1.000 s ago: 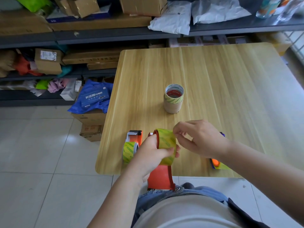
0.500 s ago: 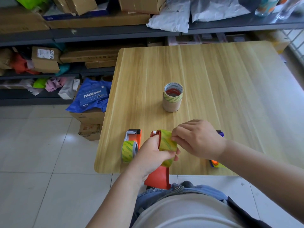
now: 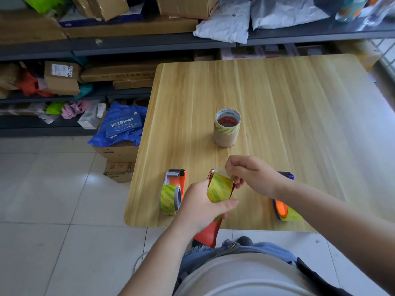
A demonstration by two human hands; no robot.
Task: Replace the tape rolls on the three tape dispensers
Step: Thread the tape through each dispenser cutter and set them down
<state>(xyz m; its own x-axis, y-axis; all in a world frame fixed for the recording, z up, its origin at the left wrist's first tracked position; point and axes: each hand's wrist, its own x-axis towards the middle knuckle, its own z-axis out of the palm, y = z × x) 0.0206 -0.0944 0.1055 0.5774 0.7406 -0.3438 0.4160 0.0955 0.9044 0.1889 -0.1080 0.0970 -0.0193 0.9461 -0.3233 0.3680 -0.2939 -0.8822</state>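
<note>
From the head camera, your left hand grips the red dispenser and the green roll mounted on it, over the table's near edge. The dispenser's long axis runs near to far: handle toward your body, cutter end pointing away. Your right hand, the nearer one to that far end, pinches the loose tape end just above the roll. I judge the pull should go away from you toward the cutter.

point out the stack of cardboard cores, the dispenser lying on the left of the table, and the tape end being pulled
stack of cardboard cores [image 3: 226, 136], head view, brown side wall
left dispenser [image 3: 171, 194], head view, its green roll
tape end [image 3: 222, 172], head view, clear strip pinched by the right hand [image 3: 254, 178]
</note>
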